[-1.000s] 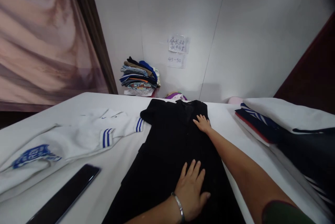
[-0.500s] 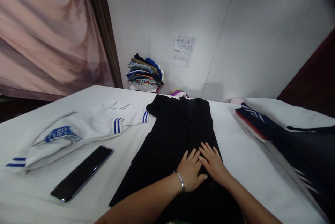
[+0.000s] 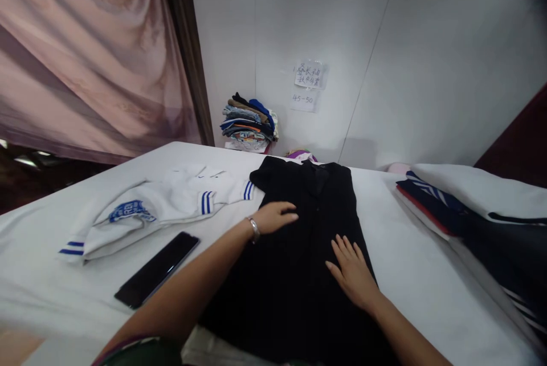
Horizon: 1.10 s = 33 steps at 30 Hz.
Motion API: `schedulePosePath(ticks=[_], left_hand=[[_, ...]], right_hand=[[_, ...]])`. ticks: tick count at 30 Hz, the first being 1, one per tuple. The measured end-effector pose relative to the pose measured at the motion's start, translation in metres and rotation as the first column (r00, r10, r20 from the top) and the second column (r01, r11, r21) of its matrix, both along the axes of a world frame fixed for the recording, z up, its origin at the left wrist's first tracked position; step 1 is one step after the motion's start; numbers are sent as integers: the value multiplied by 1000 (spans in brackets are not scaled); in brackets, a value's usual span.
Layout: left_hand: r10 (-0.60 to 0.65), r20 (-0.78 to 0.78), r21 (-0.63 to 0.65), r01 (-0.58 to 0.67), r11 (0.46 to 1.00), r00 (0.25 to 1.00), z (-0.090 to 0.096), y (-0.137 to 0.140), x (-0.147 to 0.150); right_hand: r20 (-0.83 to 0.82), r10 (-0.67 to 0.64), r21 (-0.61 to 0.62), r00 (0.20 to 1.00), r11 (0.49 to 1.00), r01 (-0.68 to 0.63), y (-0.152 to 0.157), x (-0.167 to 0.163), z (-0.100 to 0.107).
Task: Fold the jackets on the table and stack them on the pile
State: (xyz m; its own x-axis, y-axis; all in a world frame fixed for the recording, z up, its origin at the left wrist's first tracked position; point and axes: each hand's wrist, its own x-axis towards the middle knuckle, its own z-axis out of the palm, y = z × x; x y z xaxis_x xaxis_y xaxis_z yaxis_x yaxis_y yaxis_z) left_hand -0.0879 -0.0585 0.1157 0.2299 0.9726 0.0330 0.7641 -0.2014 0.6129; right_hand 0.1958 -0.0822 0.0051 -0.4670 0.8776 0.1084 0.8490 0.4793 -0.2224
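Note:
A black jacket (image 3: 294,275) lies flat on the white-covered table, its collar at the far edge and its front towards me. My left hand (image 3: 276,218), with a silver bracelet at the wrist, is over the jacket's left side below the shoulder; thumb and fingers are apart and I see nothing between them. My right hand (image 3: 352,272) rests flat on the jacket's right side with fingers spread. The two hands are well apart. The jacket's lower part is partly hidden behind my left forearm.
Left of the jacket lie a crumpled white garment with blue stripes (image 3: 171,195) and a black phone (image 3: 158,269). Folded dark and white clothes (image 3: 474,218) sit on the right. A clothes stack (image 3: 248,123) stands beyond the far edge, by a wall with paper notes (image 3: 308,75).
My left hand has moved up and to the left across the jacket, away from my right hand, which stays on the cloth. The view has shifted slightly left.

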Motion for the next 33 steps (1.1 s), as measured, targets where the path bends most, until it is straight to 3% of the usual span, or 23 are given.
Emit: schedulePosePath(ticks=[1,3,8,15,23,28,33], left_hand=[[159,-88,50,-156,987,983,1,12,-19],[338,-152,111,-324,940,929,-1,34,-54],[535,-254,152,-513,845,806,-27,77,-114],[535,-358,133,-526,840,765,-59,131,-131],[541,-339,179,-512,840,770,-74,166,-144],[521,-292,295,-443,847,802,-57,179,-147],[467,-245,427,-337,839,850,-14,190,-135]], right_hand=[[-5,-1,5,1000,1000,1,-1,0,-2],[-12,2,9,1000,1000,-2,-2,1,-2],[40,-1,-4,999,1000,1,-1,2,1],[85,2,-42,996,999,1,-2,3,4],[76,-10,-61,997,998,14,-6,3,8],[54,-9,-56,998,998,12,-5,3,7],[36,-15,-64,999,998,17,-6,3,6]])
